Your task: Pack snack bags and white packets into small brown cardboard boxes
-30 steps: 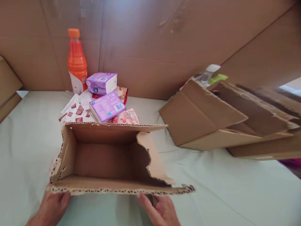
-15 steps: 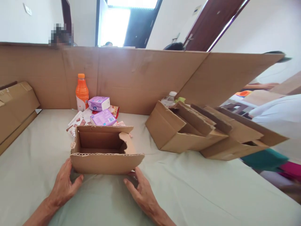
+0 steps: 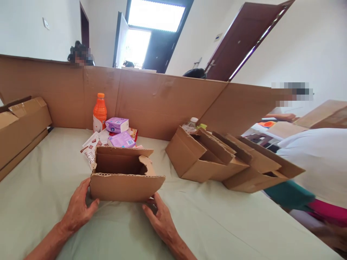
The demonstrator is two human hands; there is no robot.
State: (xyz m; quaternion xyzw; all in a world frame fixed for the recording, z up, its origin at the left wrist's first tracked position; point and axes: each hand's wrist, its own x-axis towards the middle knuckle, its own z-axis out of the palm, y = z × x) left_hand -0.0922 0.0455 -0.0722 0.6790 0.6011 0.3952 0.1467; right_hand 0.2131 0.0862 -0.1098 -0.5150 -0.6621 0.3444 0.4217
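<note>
A small open-topped cardboard box (image 3: pixel 127 188) with torn, ragged edges stands on the cloth-covered table in front of me. My left hand (image 3: pixel 80 204) is at its left end, fingers stretched along that side and thumb apart in front. At the lower right corner is my right hand (image 3: pixel 159 215), fingers extended beside the box and thumb spread away from it. Some of its fingertips are hidden. Inside the box I see only brown walls; its bottom is partly hidden. Directly behind are two purple tissue packs (image 3: pixel 123 139) and a white printed wrapper (image 3: pixel 89 150).
An orange drink bottle (image 3: pixel 100 113) stands by the cardboard partition (image 3: pixel 146 103). Other open cardboard boxes (image 3: pixel 200 162) are at the right, with a clear bottle (image 3: pixel 192 124) behind. Another carton (image 3: pixel 24 128) is at the left. Beyond the right table edge is a person in white (image 3: pixel 311 159).
The view has tilted upward and everything looks slightly smaller. Both hands stay beside the box, which keeps its place on the table.
</note>
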